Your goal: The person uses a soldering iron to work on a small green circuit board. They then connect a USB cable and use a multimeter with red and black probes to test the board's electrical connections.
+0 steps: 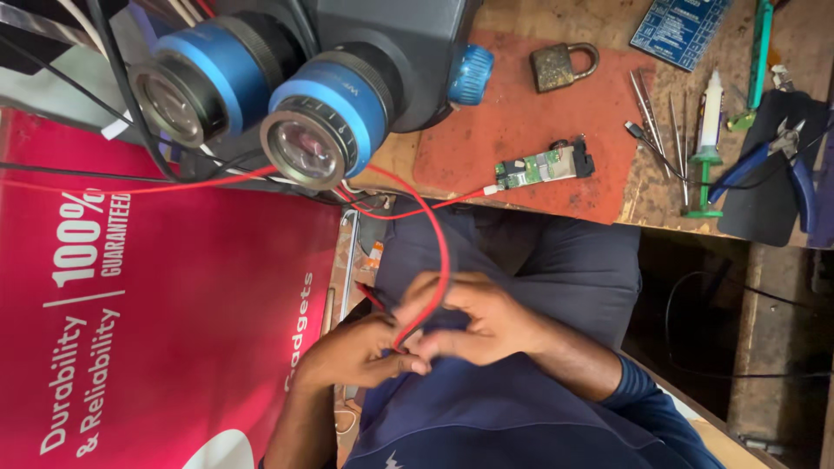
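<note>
Workbench runs across the top, pretty scuffed wood, with a big red banner filling the whole left side. Next biggest is the microscope, its two blue-ringed eyepieces poking toward the camera. A red mat lies on the bench, and on it sit a brass padlock and a small green circuit board. Off to the right: blue-handled pliers, a syringe, a few tweezers.

Down over the lap, both hands meet. Left hand and right hand have their fingers curled in close, pinching a thin red wire that loops up from the fingers to the circuit board.
</note>
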